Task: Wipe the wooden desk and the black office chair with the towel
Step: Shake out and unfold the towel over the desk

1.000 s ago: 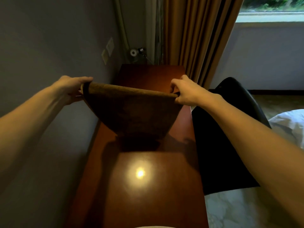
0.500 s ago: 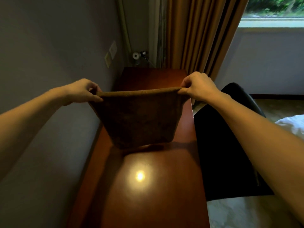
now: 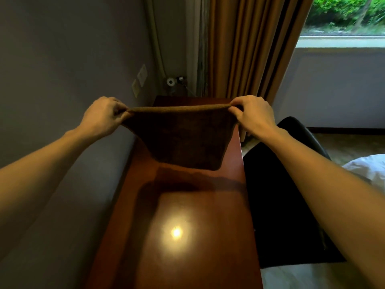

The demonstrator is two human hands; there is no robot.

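Both hands — left hand (image 3: 102,116), right hand (image 3: 253,115) — pinch the towel (image 3: 181,140) by its top corners, stretched crosswise, hanging just above the table (image 3: 204,226); the black chair (image 3: 291,195) sits right.

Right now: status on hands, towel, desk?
Left hand, right hand pinch the towel by its top corners. It hangs above the desk, not wiping yet. Chair alongside, untouched.
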